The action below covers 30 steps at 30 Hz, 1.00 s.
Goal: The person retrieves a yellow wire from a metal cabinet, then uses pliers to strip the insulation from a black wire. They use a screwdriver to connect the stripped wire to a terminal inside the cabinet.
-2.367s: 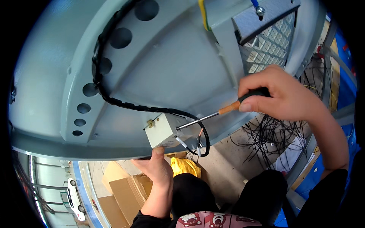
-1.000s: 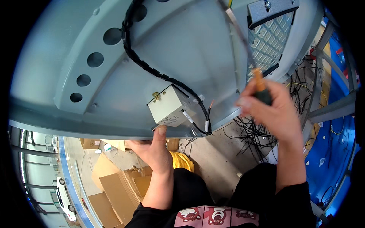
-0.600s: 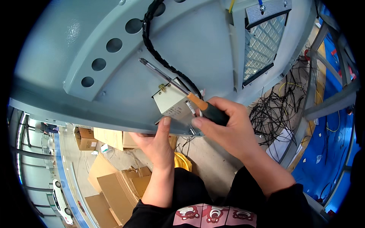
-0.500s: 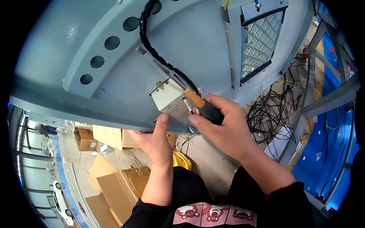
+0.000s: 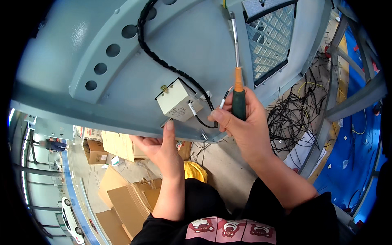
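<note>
My right hand [image 5: 245,128] holds a screwdriver [image 5: 239,104] with a dark green and orange handle, its shaft pointing up. The thumb and fingers of that hand also pinch a black wire [image 5: 224,98] with a white sleeve and a bare end. A second black wire [image 5: 194,112], also white-sleeved, runs from a white box [image 5: 175,102] toward those fingers. The box sits on a curved grey metal panel [image 5: 130,92] and has a brass screw on its far side. My left hand [image 5: 165,153] grips the panel's near edge, thumb on top beside the box, fingers mostly beneath.
A black wrapped cable [image 5: 157,59] curves across the panel to the box. A mesh vent [image 5: 271,45] lies at the upper right. Loose black wires [image 5: 294,114] are heaped on the floor, right. Cardboard boxes [image 5: 130,200] stand below left, near a yellow bundle [image 5: 195,171].
The screwdriver has swung from slanting up-left across the box to nearly upright, away from it. My right hand has moved slightly right; the bare-ended wire now shows. My left hand keeps its grip.
</note>
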Available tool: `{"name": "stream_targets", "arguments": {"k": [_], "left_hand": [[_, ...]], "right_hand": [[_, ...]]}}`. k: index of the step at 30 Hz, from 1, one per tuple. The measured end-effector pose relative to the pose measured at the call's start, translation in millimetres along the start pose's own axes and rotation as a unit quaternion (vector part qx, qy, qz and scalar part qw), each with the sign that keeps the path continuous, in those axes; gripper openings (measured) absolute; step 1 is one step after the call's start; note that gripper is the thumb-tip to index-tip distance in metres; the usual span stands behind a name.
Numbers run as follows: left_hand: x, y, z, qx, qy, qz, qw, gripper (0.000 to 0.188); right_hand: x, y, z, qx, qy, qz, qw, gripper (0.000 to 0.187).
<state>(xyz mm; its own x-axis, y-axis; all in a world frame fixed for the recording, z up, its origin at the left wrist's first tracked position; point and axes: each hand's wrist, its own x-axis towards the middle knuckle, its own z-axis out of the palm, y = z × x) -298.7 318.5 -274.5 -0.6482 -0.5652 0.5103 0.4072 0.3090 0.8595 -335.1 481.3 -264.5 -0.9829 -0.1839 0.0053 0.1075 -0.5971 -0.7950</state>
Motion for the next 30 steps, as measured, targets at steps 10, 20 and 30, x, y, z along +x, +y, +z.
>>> {"name": "stream_targets", "arguments": {"k": [10, 20, 30], "left_hand": [[-26, 0, -25, 0.147, 0.013, 0.295, 0.944, 0.046], [-32, 11, 12, 0.02, -0.158, -0.016, 0.987, 0.03], [-36, 22, 21, 0.033, -0.173, -0.051, 0.983, 0.028]], "right_hand": [[-14, -1, -3, -0.072, -0.059, 0.023, 0.995, 0.011], [-6, -4, -13, -0.041, -0.078, 0.072, 0.994, 0.012], [0, -2, -16, -0.06, -0.098, 0.062, 0.991, 0.012]]}}
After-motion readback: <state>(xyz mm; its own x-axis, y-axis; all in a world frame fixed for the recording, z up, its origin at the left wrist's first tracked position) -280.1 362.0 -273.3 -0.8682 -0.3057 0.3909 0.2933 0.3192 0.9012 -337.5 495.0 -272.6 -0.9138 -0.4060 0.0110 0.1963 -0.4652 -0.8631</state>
